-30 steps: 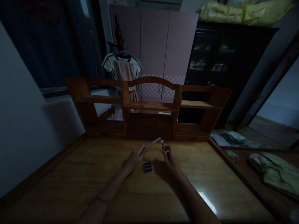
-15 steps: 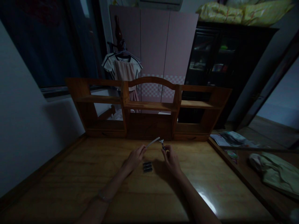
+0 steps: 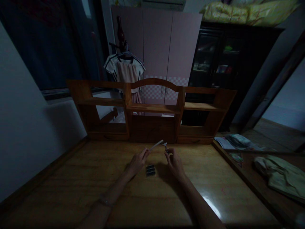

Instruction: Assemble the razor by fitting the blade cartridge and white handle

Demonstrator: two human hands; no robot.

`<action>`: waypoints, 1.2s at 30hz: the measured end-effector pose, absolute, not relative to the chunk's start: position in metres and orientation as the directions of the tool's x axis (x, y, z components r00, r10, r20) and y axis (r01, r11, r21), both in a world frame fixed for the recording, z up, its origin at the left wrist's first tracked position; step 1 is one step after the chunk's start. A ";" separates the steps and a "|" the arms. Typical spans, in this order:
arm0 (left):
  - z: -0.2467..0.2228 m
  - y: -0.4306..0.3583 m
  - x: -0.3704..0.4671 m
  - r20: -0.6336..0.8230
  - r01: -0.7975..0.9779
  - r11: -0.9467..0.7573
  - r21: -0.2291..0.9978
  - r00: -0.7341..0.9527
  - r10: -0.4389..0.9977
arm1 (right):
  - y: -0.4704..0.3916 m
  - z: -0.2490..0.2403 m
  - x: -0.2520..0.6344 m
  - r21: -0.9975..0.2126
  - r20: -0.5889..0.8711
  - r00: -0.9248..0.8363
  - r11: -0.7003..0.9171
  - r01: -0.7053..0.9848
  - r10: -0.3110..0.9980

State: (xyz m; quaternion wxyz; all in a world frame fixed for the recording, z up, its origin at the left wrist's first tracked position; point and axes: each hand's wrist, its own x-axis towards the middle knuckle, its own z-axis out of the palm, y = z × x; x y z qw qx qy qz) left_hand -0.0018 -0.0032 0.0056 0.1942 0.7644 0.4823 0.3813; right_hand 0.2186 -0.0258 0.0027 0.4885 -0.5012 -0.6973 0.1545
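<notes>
My left hand [image 3: 139, 160] is closed around one end of a slim pale stick [image 3: 156, 145], which slants up to the right and looks thicker at its far tip. Pinched in my right hand [image 3: 175, 164] is a small razor [image 3: 166, 147] with a silver T-shaped head and a dark handle. The stick's tip and the razor's head are close together; whether they touch I cannot tell. Between my forearms, a small pack [image 3: 150, 170] with dark bars in a row lies on the wooden desk [image 3: 107, 190].
A wooden shelf unit [image 3: 152, 109] with small drawers stands along the desk's far edge. To the right, beyond a raised wooden edge [image 3: 240, 171], lie papers [image 3: 225, 143] and a pale green cloth [image 3: 283, 175]. A wall [image 3: 35, 127] borders the left side.
</notes>
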 end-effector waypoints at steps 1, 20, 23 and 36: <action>0.006 -0.003 -0.002 0.393 0.589 -0.462 0.663 0.251 0.885 | -0.025 0.002 0.219 -0.705 0.527 -0.020 0.450 0.548 0.850; 0.007 -0.004 0.000 0.396 0.559 -0.455 0.693 0.233 0.888 | -0.023 0.000 0.220 -0.688 0.538 -0.020 0.453 0.567 0.843; 0.007 -0.005 0.001 0.405 0.550 -0.471 0.689 0.246 0.880 | -0.023 -0.001 0.220 -0.693 0.525 -0.022 0.443 0.569 0.851; 0.004 -0.004 0.000 0.405 0.569 -0.475 0.671 0.255 0.878 | -0.024 0.004 0.220 -0.692 0.534 -0.035 0.460 0.556 0.845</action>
